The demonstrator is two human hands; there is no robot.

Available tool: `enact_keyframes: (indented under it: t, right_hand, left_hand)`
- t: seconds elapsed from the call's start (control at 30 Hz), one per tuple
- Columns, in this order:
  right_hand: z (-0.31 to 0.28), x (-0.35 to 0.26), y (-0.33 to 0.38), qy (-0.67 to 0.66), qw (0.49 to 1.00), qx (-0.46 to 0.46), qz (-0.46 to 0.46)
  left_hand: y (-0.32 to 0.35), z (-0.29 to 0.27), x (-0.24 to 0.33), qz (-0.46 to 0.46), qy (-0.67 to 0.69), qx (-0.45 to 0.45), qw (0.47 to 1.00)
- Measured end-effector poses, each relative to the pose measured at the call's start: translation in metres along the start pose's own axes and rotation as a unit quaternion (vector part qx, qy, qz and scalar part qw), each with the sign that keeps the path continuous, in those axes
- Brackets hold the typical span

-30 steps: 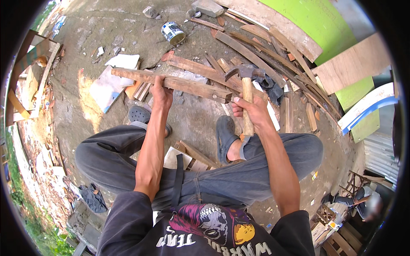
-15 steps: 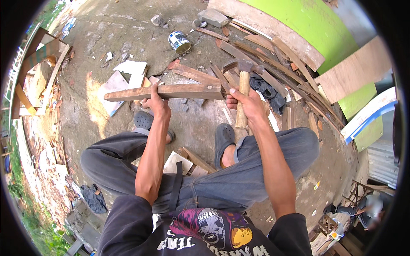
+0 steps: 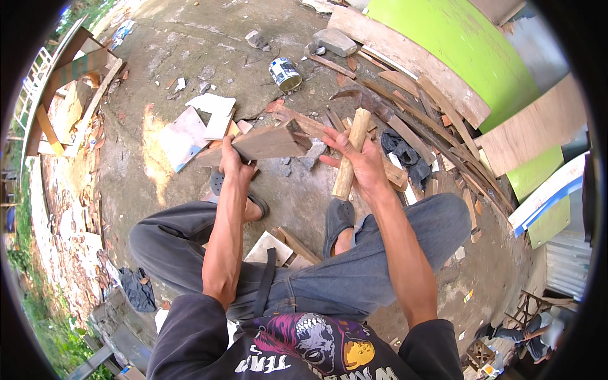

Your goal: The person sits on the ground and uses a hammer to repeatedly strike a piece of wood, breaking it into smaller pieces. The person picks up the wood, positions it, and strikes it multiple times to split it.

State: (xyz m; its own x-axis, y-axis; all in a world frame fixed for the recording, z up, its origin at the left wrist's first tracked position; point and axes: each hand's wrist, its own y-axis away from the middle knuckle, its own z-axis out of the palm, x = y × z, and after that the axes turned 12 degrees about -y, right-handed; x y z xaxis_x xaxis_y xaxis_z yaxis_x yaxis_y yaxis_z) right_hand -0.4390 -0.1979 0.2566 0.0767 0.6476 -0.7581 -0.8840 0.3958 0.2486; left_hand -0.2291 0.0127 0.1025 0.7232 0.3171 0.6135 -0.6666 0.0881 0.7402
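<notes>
1. Gripping a wooden plank [image 3: 266, 143] from below, the left hand [image 3: 233, 161] is closed round its near edge, with the plank lifted off the ground and its cut end pointing toward the other hand.
2. Just beside that cut end, the right hand [image 3: 362, 166] wraps a hammer handle [image 3: 350, 152], fingers curled loosely round the lower half and the index finger partly stretched out; the handle stands nearly upright.
3. Beyond the right hand, at the top of the handle, the dark hammer head [image 3: 354, 98] points away over the scrap wood.
4. Plank and hammer are apart: the head is not on the wood, and no nail can be made out in the plank from this view.
5. Judging by that, the work looks to be between strokes or at its start: the plank is picked out and in hand, the tool is ready, but any striking or prying on it appears not yet done.
6. Below the hands, both sandalled feet [image 3: 339, 218] rest on the concrete, knees spread.
7. Farther out past the right hand lies a heap of scrap boards [image 3: 405, 120] and dark cloth [image 3: 405, 155]; past the left hand, pale tile pieces [image 3: 190, 130]; beyond the plank, a tin can [image 3: 285, 73] on its side.
</notes>
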Motion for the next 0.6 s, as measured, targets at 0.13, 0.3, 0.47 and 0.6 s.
enact_keyframes:
  t: [0.13, 0.3, 0.47, 0.6]
  right_hand:
    - [-0.001, 0.011, -0.003, -0.01, 0.999, -0.047, 0.004]
    - [0.01, 0.019, -0.001, 0.007, 0.996, -0.066, 0.056]
    - [-0.008, 0.04, -0.006, 0.016, 0.994, -0.022, 0.102]
    - [-0.018, 0.052, -0.017, -0.022, 0.996, 0.011, 0.087]
  left_hand:
    - [-0.024, -0.002, -0.03, -0.038, 0.02, 0.012, 0.999]
    - [-0.042, -0.014, -0.038, 0.001, 0.055, -0.025, 0.998]
    - [-0.007, 0.012, -0.05, 0.082, -0.211, 0.16, 0.961]
    - [0.013, 0.012, -0.047, 0.113, -0.422, 0.141, 0.889]
